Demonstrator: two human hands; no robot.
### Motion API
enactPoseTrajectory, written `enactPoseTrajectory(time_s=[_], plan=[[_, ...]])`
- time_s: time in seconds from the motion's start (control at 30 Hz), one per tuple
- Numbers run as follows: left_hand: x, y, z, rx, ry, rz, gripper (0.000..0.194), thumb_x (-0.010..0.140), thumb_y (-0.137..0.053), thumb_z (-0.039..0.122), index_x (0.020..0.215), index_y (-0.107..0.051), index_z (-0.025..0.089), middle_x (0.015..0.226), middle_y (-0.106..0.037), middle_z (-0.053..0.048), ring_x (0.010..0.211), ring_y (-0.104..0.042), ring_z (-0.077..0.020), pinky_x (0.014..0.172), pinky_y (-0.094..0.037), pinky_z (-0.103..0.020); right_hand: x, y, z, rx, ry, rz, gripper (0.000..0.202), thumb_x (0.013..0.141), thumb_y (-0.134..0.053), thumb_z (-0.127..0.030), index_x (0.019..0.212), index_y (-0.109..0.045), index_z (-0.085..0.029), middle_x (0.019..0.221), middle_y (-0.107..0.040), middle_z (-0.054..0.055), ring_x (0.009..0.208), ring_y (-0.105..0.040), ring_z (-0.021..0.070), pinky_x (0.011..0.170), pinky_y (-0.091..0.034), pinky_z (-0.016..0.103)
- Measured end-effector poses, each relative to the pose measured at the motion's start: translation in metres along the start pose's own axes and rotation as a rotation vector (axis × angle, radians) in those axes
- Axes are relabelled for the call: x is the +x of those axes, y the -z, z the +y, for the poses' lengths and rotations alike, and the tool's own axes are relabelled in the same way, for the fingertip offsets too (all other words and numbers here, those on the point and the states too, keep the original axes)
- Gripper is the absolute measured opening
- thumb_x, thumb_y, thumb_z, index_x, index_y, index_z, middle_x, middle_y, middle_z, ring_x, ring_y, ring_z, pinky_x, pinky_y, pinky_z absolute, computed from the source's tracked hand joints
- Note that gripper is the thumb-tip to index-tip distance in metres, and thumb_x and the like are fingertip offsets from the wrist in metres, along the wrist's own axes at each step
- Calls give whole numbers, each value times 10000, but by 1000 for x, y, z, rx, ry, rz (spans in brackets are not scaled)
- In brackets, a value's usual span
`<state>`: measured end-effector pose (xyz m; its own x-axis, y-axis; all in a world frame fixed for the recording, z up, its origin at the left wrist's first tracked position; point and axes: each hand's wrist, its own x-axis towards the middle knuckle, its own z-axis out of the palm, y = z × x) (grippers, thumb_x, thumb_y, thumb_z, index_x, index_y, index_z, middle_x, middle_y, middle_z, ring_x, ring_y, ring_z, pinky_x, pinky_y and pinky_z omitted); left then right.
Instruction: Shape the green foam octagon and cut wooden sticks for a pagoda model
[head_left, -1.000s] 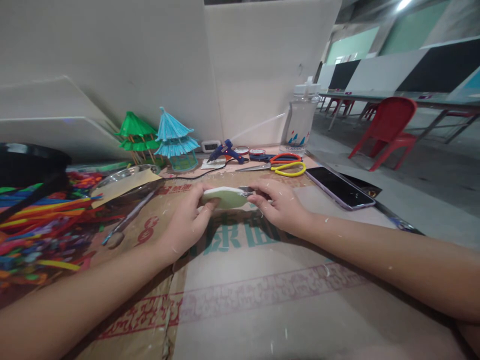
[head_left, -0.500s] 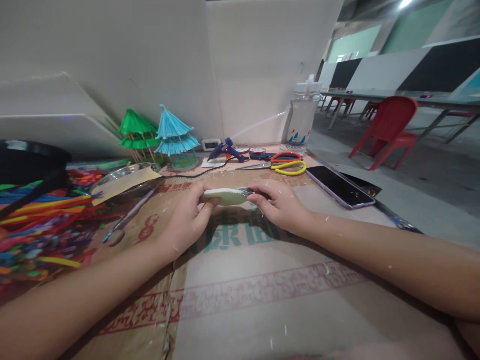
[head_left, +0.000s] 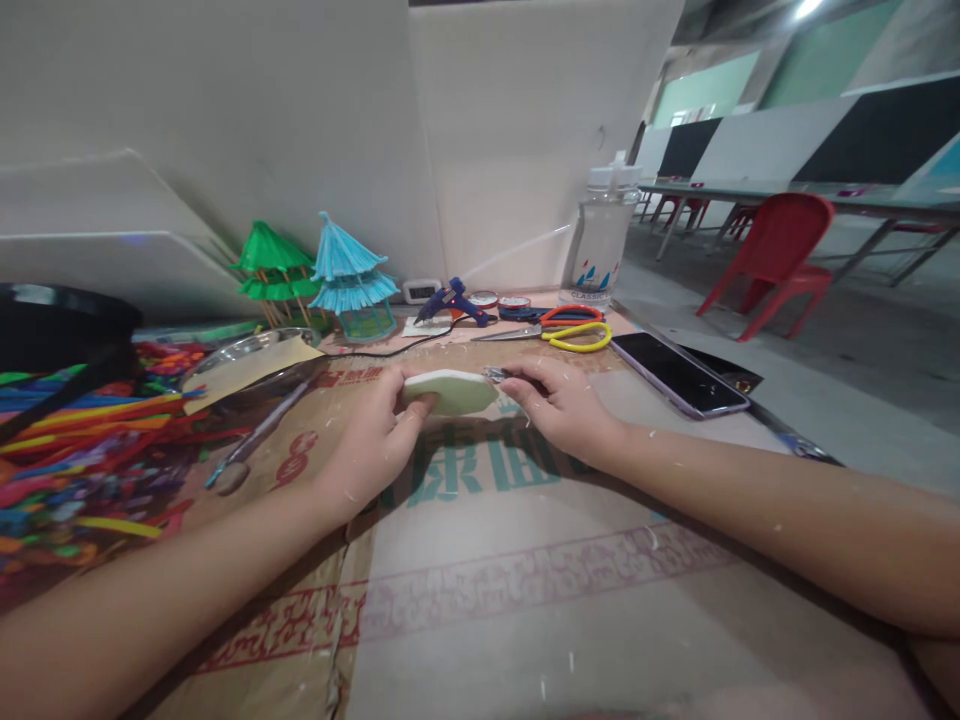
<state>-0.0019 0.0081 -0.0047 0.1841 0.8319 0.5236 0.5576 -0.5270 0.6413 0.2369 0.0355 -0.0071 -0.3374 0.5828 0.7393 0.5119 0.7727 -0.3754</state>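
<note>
A flat pale green piece with a white edge [head_left: 456, 393] is held above the cardboard, gripped at its left end by my left hand [head_left: 379, 435]. At the piece's right end, my right hand [head_left: 562, 405] pinches a small shiny, silvery thing [head_left: 495, 375], too small to make out clearly. Its tip is close to the rim of the piece; whether they touch is hard to tell. Both hands are closed, and the right hand's other fingers are curled.
Behind stand a green paper pagoda [head_left: 275, 262], a blue one [head_left: 349, 265], a glue gun [head_left: 454, 300], scissors [head_left: 577, 330] and a water bottle [head_left: 604, 235]. Colourful pipe cleaners [head_left: 82, 450] lie left, a phone [head_left: 679, 373] right, cardboard [head_left: 465, 600] beneath.
The pale green piece has tilted so that more of its flat face shows. The silvery thing in my right hand has shifted slightly, to the upper edge at the piece's right end.
</note>
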Motion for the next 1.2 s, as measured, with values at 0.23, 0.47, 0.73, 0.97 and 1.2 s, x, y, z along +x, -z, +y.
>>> enactPoseTrajectory(time_s=[0.23,0.47,0.73,0.97,1.2], plan=[[0,0,0,10,-17,-9,80,942,-507,259,984,-543,202,896,-624,-12,783,-590,-164,667,-455,-274,-1,2,-2,-91,111,-13,287,998,-511,-353,1002,-721,-157,844,-737,86,777,-655,212,707,-501,341],[-2,1,0,66,-60,1,63,944,-498,230,987,-537,205,904,-618,-12,800,-583,-166,691,-457,-283,0,5,-2,-109,163,-25,292,1009,-498,-350,997,-715,-155,808,-721,72,737,-626,196,687,-472,322],[-2,2,5,77,-65,4,53,939,-494,218,968,-535,202,889,-620,-14,797,-584,-170,699,-468,-287,0,5,-4,-77,137,-46,273,1006,-501,-324,981,-717,-158,824,-729,76,768,-647,197,705,-484,320],[0,0,2,53,-35,5,58,935,-498,234,971,-530,201,872,-613,-6,762,-575,-162,666,-455,-274,-1,2,-1,-100,139,-7,280,998,-514,-341,988,-717,-148,830,-737,79,748,-651,196,681,-492,317],[-1,2,3,60,-56,11,39,921,-495,199,949,-521,206,870,-613,-6,780,-586,-164,676,-462,-272,0,3,0,-110,133,-21,285,998,-517,-343,996,-722,-146,821,-735,80,749,-643,198,691,-492,323]])
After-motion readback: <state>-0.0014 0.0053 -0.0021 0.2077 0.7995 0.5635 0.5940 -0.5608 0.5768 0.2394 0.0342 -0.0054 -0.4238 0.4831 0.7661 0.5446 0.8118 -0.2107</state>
